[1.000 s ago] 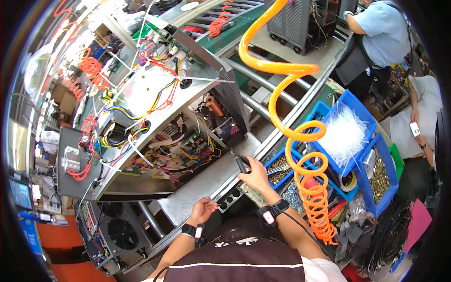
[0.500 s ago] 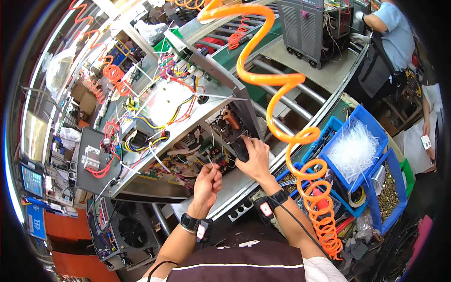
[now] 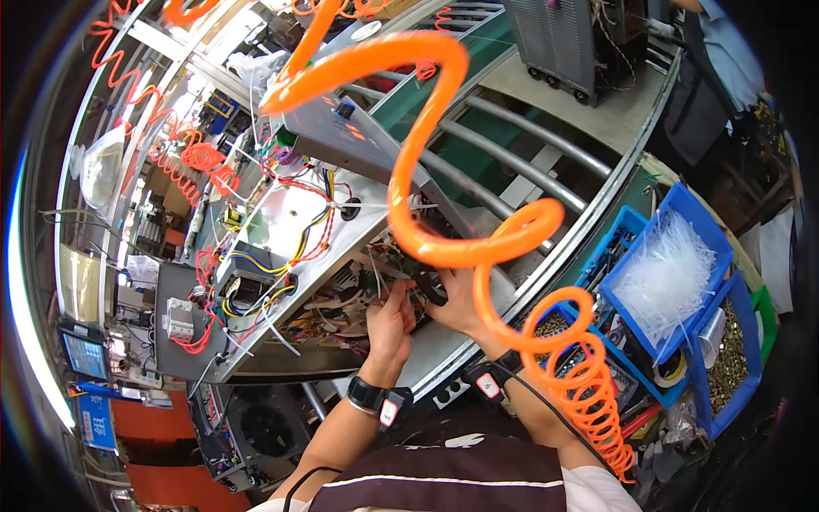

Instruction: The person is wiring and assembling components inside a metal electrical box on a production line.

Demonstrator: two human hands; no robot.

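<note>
Machine (image 3: 286, 213) sits on roller conveyor (image 3: 525, 166), left hand (image 3: 389, 326) pinching white tie (image 3: 378, 275) at its open side, right hand (image 3: 461, 309) wrapped round black tool (image 3: 433, 291). Bare rollers beyond machine's right end leave room; orange hose (image 3: 444, 249) hangs across, blue bins (image 3: 636, 328) beside conveyor's near edge.

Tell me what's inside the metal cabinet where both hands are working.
Tangled wires show inside the metal cabinet. Whatever sits behind the left hand, right hand and orange hose is covered.
</note>
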